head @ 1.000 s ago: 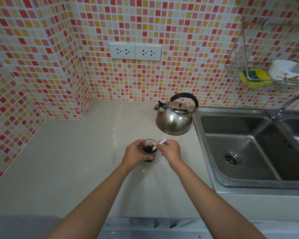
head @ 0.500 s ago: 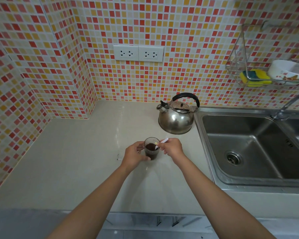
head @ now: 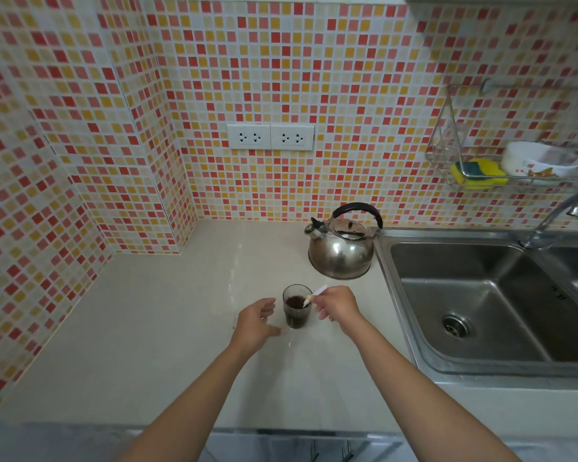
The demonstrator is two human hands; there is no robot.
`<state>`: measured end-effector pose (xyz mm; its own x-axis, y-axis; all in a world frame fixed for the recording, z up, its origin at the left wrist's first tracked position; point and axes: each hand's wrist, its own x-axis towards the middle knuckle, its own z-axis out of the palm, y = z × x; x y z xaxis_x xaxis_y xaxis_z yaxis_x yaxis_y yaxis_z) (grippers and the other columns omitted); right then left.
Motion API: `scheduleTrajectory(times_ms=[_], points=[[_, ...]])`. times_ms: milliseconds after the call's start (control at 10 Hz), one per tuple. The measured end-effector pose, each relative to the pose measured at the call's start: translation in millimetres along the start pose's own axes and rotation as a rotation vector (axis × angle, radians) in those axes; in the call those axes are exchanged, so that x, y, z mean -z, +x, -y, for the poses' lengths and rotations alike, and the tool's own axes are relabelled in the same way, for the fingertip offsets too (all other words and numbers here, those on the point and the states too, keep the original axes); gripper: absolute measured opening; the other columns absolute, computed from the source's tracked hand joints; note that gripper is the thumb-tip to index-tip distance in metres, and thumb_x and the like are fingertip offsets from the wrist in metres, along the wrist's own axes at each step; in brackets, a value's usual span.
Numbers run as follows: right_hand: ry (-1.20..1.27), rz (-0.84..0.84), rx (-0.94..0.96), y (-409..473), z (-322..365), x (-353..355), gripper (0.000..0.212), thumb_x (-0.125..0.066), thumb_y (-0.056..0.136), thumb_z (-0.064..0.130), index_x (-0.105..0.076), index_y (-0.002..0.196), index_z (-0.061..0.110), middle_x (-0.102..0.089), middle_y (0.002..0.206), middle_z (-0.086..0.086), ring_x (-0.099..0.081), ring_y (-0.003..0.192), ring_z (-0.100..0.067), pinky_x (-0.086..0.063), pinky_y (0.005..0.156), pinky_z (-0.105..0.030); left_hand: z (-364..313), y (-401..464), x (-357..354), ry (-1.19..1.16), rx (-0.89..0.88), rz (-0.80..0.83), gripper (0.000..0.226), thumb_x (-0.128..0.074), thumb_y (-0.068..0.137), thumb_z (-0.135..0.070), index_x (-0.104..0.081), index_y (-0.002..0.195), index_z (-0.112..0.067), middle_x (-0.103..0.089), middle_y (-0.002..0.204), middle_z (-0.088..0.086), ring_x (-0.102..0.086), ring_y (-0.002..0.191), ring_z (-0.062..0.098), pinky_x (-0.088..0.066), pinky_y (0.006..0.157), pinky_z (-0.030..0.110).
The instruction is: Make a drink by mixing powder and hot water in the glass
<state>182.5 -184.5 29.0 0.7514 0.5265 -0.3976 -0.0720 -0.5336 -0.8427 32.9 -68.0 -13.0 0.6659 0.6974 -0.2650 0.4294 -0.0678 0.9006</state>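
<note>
A small clear glass (head: 296, 307) with dark brown drink in it stands on the beige counter (head: 167, 321). My right hand (head: 337, 304) pinches a white spoon (head: 316, 294) whose tip dips into the glass. Just left of the glass, my left hand (head: 257, 323) hovers with its fingers spread, and it does not touch the glass. A shiny steel kettle (head: 341, 248) with a black handle sits behind the glass, close to the sink.
A steel sink (head: 488, 305) with a tap (head: 548, 225) fills the right side. A wire rack (head: 474, 161) on the tiled wall holds a yellow sponge (head: 477, 170) and a white dish (head: 538, 160). Two sockets (head: 270, 137) sit on the back wall.
My left hand has let go of the glass and opened beside it. My right hand keeps the spoon in the glass. The view has tilted upward.
</note>
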Motion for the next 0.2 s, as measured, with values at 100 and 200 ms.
scheduleTrajectory(times_ms=[100,200], points=[[-0.032,0.0,-0.009,1.5,3.3,-0.8,0.013,-0.069,0.083,0.015,-0.07,0.086,0.002,-0.064,0.077,-0.015,-0.053,0.047,-0.018,-0.032,0.039,-0.02,0.6,-2.5,-2.2,-0.001,0.006,0.021,0.077,-0.081,0.062,0.014,-0.055,0.133,-0.001,-0.062,0.126,0.019,-0.06,0.115,0.024,-0.043,0.106,0.028],[-0.033,0.039,-0.069,-3.8,-1.3,8.8,0.022,-0.065,0.083,0.007,-0.07,0.103,0.0,-0.065,0.074,-0.011,-0.055,0.048,-0.017,-0.031,0.043,-0.021,-2.1,-8.9,-2.7,0.033,0.006,0.037,0.072,-0.08,0.068,0.005,-0.054,0.135,-0.007,-0.062,0.131,0.014,-0.059,0.121,0.022,-0.043,0.105,0.026]])
